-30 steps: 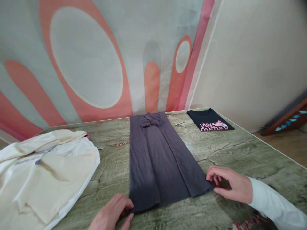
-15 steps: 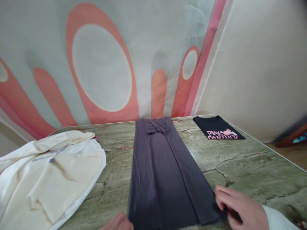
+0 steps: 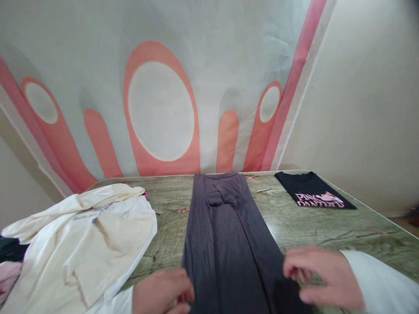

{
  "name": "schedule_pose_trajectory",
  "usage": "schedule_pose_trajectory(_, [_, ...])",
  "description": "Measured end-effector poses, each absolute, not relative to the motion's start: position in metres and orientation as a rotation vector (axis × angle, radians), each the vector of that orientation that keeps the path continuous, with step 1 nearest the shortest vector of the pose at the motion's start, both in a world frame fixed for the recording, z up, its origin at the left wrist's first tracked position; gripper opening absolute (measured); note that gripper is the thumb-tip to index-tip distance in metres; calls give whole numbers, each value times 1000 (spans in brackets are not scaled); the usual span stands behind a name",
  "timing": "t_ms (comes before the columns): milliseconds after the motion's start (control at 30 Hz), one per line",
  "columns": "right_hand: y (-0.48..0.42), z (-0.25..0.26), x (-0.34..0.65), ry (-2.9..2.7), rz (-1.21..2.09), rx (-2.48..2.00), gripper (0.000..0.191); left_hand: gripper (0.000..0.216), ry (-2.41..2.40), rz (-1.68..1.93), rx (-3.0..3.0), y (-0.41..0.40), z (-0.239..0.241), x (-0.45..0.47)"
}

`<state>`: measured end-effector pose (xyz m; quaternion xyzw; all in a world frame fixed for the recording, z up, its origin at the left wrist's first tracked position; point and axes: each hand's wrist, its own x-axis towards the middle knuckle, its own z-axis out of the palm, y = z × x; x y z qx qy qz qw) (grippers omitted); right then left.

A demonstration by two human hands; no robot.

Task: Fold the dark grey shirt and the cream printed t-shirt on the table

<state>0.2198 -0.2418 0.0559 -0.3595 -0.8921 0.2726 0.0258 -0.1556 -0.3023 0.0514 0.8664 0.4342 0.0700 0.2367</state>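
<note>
A dark grey garment (image 3: 225, 235), folded into a long narrow strip, lies down the middle of the wooden table (image 3: 327, 226). My left hand (image 3: 162, 291) is closed in a pinch on its near left edge. My right hand (image 3: 322, 277), in a white sleeve, has curled fingers pinching the near right edge. Both hands are slightly blurred. The garment's near end runs out of view at the bottom.
A heap of white and cream clothes (image 3: 81, 235) covers the table's left side. A folded black T-shirt (image 3: 314, 195) with pink print lies at the far right corner. A wall hanging with orange ovals (image 3: 160, 109) stands behind the table.
The view has tilted up and shifted, so table and garment sit lower in the picture. Both hands have lifted slightly and still grip the garment's near corners.
</note>
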Motion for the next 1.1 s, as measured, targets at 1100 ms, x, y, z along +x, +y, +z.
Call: schedule_pose_trajectory(1100, [99, -43, 198, -1840, 448, -1343, 36, 52, 2139, 742, 2041, -2, 12, -57])
